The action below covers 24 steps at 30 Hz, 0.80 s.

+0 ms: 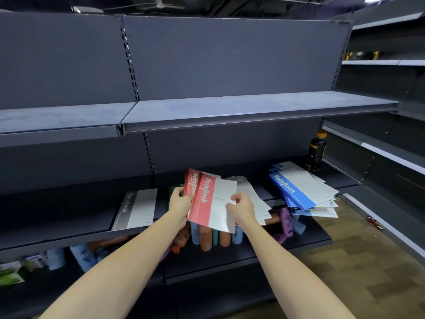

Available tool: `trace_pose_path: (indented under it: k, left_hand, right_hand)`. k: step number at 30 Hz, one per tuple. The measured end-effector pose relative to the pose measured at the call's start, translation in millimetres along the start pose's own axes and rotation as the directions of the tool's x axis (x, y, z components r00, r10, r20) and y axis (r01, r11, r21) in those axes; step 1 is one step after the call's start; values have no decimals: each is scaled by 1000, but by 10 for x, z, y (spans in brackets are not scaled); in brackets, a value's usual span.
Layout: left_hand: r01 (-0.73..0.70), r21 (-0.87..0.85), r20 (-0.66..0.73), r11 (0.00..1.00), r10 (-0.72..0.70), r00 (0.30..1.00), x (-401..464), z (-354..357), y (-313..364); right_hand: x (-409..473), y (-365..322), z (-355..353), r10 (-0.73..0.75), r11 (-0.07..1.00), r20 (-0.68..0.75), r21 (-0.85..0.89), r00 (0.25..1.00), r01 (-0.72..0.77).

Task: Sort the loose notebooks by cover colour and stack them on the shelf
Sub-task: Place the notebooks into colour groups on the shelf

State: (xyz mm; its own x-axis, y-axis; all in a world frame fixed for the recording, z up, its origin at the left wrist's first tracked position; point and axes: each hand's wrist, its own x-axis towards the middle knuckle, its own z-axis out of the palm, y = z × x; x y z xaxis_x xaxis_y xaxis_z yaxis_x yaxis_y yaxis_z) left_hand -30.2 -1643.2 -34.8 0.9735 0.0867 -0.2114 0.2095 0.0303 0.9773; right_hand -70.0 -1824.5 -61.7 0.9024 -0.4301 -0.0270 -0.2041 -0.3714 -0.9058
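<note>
Two thin red-and-white paper notebooks [207, 199] are gripped above the dark metal shelf's [69, 236] front edge, left hand [180, 203] at the spines, right hand [241, 207] pinching the white cover; edges are best squared before stacking.

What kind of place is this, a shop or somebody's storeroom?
Probably a shop aisle being stocked: long metal shelves on slotted uprights, bottles lined up below, and piles of identical notebooks.

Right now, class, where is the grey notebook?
In the head view, the grey notebook lies on the middle shelf, left of the red notebooks held in both hands.
</note>
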Motion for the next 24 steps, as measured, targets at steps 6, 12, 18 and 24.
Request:
trace_pose_path:
  k: [6,12,18,24]
  left_hand:
    - [-41,115,-7,993,42,999,30,-107,-8]
    - [-19,116,-44,993,24,999,93,-186,-24]
    - [-4,133,26,991,0,1000,52,-64,-34]
    - [-25,198,98,980,6,995,-7,130,-72]
  right_hand:
    - [137,205,-255,-55,937,-221,-348,974,-26]
    - [150,242,-234,-77,710,-63,-704,995,10]
    - [116,105,-115,-132,836,-20,-540,991,101]
    - [-42,-14,13,-32,995,99,-90,995,41]
